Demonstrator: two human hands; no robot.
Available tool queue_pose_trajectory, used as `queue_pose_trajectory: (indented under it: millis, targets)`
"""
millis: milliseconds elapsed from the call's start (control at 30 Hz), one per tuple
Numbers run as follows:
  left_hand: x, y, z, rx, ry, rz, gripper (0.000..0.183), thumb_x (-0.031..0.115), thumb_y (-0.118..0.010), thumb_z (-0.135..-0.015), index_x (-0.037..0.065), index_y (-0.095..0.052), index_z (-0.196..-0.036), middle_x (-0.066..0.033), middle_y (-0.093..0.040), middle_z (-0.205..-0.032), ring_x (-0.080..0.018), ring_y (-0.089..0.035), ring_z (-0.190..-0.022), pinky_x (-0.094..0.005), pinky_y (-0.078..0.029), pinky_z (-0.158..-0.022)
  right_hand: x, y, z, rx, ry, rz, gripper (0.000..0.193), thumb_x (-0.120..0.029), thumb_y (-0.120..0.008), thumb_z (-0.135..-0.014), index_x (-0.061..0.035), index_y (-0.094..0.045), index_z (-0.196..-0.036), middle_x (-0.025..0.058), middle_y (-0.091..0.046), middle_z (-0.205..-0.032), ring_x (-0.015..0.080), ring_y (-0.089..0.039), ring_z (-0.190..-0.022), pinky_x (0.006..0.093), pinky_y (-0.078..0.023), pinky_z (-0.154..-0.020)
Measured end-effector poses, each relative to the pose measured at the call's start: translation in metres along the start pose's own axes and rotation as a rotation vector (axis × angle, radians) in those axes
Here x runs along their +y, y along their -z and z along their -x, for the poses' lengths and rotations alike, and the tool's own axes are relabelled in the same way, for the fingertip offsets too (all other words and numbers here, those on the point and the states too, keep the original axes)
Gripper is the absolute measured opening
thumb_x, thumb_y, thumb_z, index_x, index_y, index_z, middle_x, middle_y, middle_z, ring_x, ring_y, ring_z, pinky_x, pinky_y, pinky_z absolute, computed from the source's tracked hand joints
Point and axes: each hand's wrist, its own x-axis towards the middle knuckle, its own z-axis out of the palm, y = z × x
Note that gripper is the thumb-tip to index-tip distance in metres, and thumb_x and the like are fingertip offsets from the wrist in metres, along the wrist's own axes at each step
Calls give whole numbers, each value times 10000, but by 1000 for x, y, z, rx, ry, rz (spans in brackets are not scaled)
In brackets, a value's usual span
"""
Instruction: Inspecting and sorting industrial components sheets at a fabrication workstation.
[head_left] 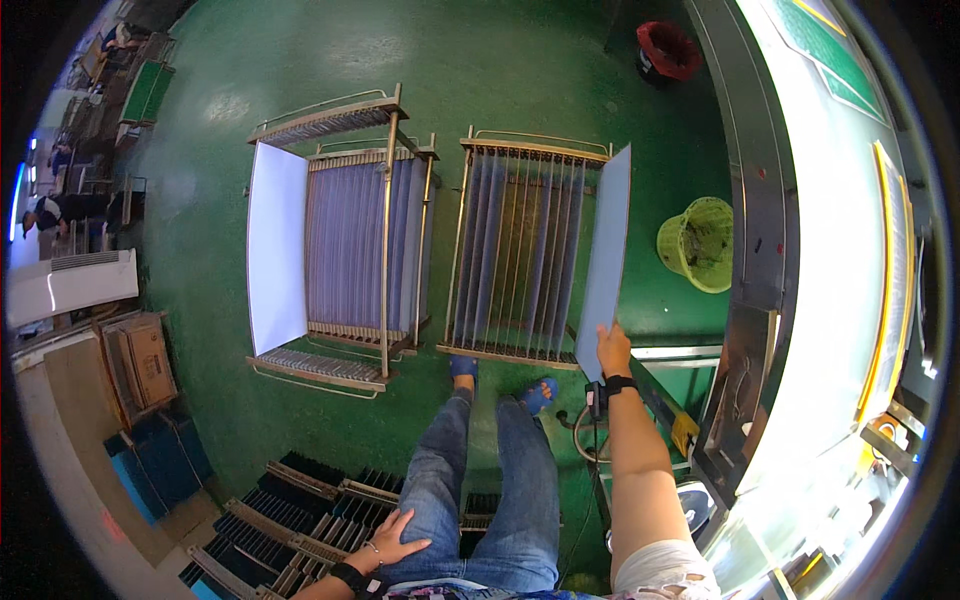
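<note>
My right hand (613, 352) is closed on the lower edge of a flat pale blue panel (606, 250), which stands on edge at the right side of a slotted rack (520, 355). Several thin bluish sheets (485, 240) stand upright in that rack, with gaps between them. My left hand (392, 541) rests on my left thigh, fingers spread, holding nothing. Left of the slotted rack stands another metal rack (388, 250), filled with closely spaced bluish sheets (350, 240). A wide pale panel (277, 250) stands at its left side.
A yellow-green basket (697, 245) and a red-lined bin (668, 52) stand on the green floor at right, beside a brightly lit bench (800, 300). Several dark slotted racks (300, 520) lie behind my legs. A cardboard box (140, 365) is at left. Other people (60, 212) are far left.
</note>
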Motion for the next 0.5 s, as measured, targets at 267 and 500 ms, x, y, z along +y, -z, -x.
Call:
queue_pose_trajectory:
  millis: [267,500]
  targets:
    - [-36,23,16,104,-46,560,596,462,-489,-869,36,-428,-1281,-151,-493,-1250,-272,-445,-1175,-369,-338,-976,-24,17,51,-208,9,-127,394,-305,-559,-809,-16,-566,-1078,228,-574,-1047,367,-535,-1004,429,-423,-845]
    - [-109,183,-2,807,-13,27,378,354,-470,-864,32,-629,-985,-171,-618,-987,-317,-578,-942,-405,-453,-807,2,67,199,-595,80,-240,242,-211,-507,-813,-7,-599,-906,166,-612,-791,307,-595,-768,362,-448,-690]
